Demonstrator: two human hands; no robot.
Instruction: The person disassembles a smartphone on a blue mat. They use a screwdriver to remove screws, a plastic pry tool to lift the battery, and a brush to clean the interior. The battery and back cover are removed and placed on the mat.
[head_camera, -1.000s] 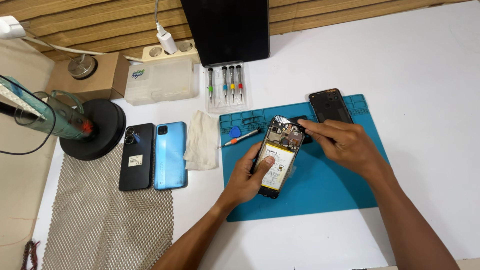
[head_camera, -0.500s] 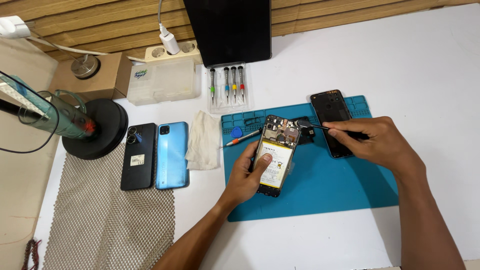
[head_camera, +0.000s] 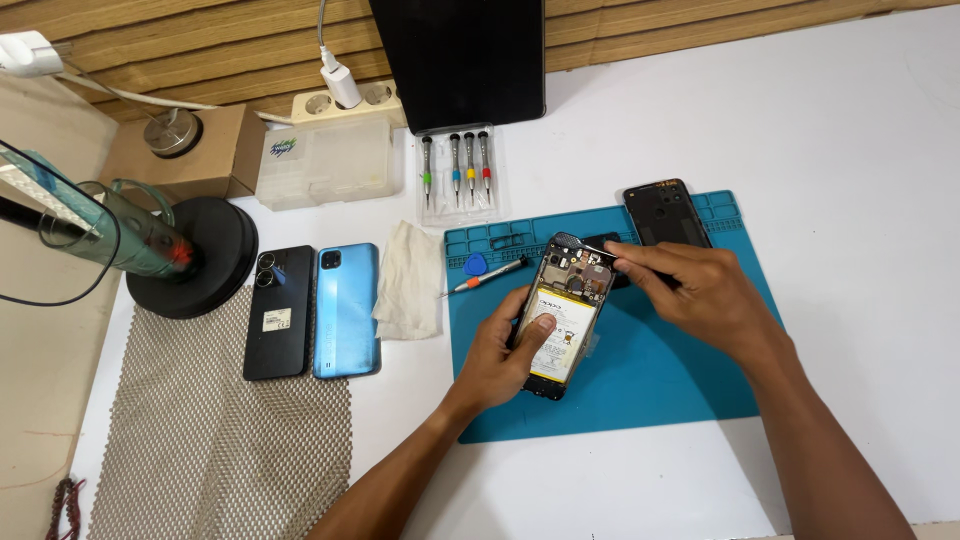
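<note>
My left hand (head_camera: 503, 358) grips an opened phone (head_camera: 566, 312) from below, thumb on its yellow-and-white battery, and holds it tilted over the blue work mat (head_camera: 640, 385). My right hand (head_camera: 692, 292) pinches a thin metal tool (head_camera: 585, 246) whose tip rests at the phone's upper end, over the exposed board. A black back cover (head_camera: 665, 212) lies on the mat just beyond my right hand.
An orange-tipped screwdriver (head_camera: 490, 275) and a blue pick (head_camera: 474, 264) lie at the mat's left edge, beside a white cloth (head_camera: 410, 280). A black phone (head_camera: 278, 312) and a blue phone (head_camera: 346, 310) lie further left. A screwdriver set (head_camera: 457, 170), plastic box (head_camera: 325, 160) and round black stand (head_camera: 195, 255) sit behind.
My right hand went right toward the black back cover, then came back left with the thin tool to the top of the opened phone. My left hand kept hold of the phone.
</note>
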